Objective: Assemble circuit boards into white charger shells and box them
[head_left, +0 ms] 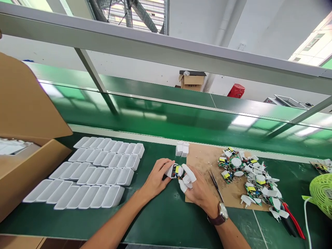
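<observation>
Near the middle of the bench, my left hand point(156, 175) is closed around a small white plastic case point(169, 171). A small circuit board point(177, 170) with a yellow part sits at the case's mouth. My right hand point(199, 191), with white finger covers on its fingertips and a watch at the wrist, grips the board from the right. How deep the board is in the case, I cannot tell. Tweezers point(215, 185) lie just right of my right hand, on a brown cardboard sheet point(202, 159). Two white cases point(182, 148) stand behind my hands.
Rows of open white cases point(103, 175) fill the left bench beside a cardboard box point(38, 169). To the right lie heaped circuit boards point(255, 180), a tool with red and black handles point(293, 221) and a green fan point(321, 193). A metal rail point(166, 45) crosses overhead.
</observation>
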The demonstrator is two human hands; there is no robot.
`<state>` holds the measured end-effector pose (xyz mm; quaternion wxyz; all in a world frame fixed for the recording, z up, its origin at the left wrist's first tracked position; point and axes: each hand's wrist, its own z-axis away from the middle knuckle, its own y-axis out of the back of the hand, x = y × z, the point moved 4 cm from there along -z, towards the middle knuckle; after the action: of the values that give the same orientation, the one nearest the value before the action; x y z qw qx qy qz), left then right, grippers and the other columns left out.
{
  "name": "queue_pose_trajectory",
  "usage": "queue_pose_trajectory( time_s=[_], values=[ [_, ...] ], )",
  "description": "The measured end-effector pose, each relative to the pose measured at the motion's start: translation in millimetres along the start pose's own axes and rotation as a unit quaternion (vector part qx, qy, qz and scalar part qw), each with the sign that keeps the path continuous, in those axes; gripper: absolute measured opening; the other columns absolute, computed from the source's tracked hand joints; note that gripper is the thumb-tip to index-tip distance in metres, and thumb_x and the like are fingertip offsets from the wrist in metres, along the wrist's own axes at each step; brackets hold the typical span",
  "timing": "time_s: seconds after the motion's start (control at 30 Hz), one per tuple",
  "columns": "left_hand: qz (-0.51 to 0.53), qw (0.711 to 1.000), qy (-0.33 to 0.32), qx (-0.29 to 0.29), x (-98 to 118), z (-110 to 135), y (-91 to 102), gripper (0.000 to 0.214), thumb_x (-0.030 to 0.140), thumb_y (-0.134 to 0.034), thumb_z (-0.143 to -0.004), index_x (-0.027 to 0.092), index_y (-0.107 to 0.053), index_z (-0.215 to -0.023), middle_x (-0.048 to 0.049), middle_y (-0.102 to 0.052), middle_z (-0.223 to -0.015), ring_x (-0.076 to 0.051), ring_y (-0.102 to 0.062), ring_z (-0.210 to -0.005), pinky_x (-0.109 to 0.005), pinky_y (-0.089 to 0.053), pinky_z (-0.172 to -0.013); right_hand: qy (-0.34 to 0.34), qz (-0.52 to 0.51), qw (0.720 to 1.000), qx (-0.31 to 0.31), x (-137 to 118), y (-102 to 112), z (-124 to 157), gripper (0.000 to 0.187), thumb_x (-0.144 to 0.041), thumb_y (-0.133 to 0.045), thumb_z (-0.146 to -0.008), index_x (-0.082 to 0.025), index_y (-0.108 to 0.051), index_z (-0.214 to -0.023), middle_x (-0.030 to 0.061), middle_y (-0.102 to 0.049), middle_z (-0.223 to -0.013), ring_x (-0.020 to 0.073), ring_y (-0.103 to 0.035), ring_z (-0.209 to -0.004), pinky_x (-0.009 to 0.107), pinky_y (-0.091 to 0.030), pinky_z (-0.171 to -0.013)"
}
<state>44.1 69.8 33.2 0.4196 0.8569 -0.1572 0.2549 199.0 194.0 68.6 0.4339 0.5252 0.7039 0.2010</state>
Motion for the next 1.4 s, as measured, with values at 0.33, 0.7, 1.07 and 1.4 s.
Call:
queue_pose_trajectory(
  time_s=[0.33,0.7,1.07,1.4],
  values=[
    [-0.014,1.0,-0.014,0.003,0.0,0.8,-3.7,0.061,0.009,-0.059,-0.096,0.029,-0.042,-0.151,-0.0124,-0.055,-0.135,-0.029,-0.054,-0.126,-0.051,-0.053,-0.107,-0.001,0.01,1.0,-0.008,1.9,-2.4,3.2,0.075,-0.012,-0.055,-0.093,-0.018,-0.027,-0.163,0.019,-0.065,-0.132,0.0325,-0.068,-0.117,0.05,-0.064,-0.094],
    [0.0,1.0,-0.009,0.005,-0.3,0.4,-4.5,0.06,0.017,-0.062,-0.097,0.03,-0.041,-0.152,-0.0121,-0.056,-0.135,-0.029,-0.056,-0.126,-0.049,-0.053,-0.106,0.011,-0.004,1.0,0.013,-2.9,5.5,-2.4,0.075,-0.01,-0.056,-0.091,-0.021,-0.031,-0.162,0.0162,-0.068,-0.131,0.0303,-0.069,-0.115,0.047,-0.064,-0.095],
    [-0.004,1.0,-0.014,0.017,2.9,0.1,-3.1,0.058,0.018,-0.063,-0.097,0.03,-0.044,-0.151,-0.0128,-0.058,-0.133,-0.029,-0.059,-0.123,-0.051,-0.054,-0.105,0.002,0.002,1.0,-0.009,-2.8,3.3,-1.7,0.076,-0.011,-0.054,-0.092,-0.022,-0.026,-0.162,0.0167,-0.067,-0.131,0.0316,-0.07,-0.113,0.05,-0.064,-0.093],
    [-0.01,1.0,0.0,0.004,0.7,2.2,-4.4,0.059,0.018,-0.062,-0.097,0.029,-0.043,-0.152,-0.014,-0.058,-0.135,-0.031,-0.059,-0.125,-0.054,-0.054,-0.106,-0.003,0.004,1.0,-0.006,-2.6,3.7,-1.8,0.07,-0.013,-0.056,-0.092,-0.022,-0.036,-0.158,0.0148,-0.068,-0.131,0.0303,-0.071,-0.11,0.047,-0.064,-0.092]
  ],
)
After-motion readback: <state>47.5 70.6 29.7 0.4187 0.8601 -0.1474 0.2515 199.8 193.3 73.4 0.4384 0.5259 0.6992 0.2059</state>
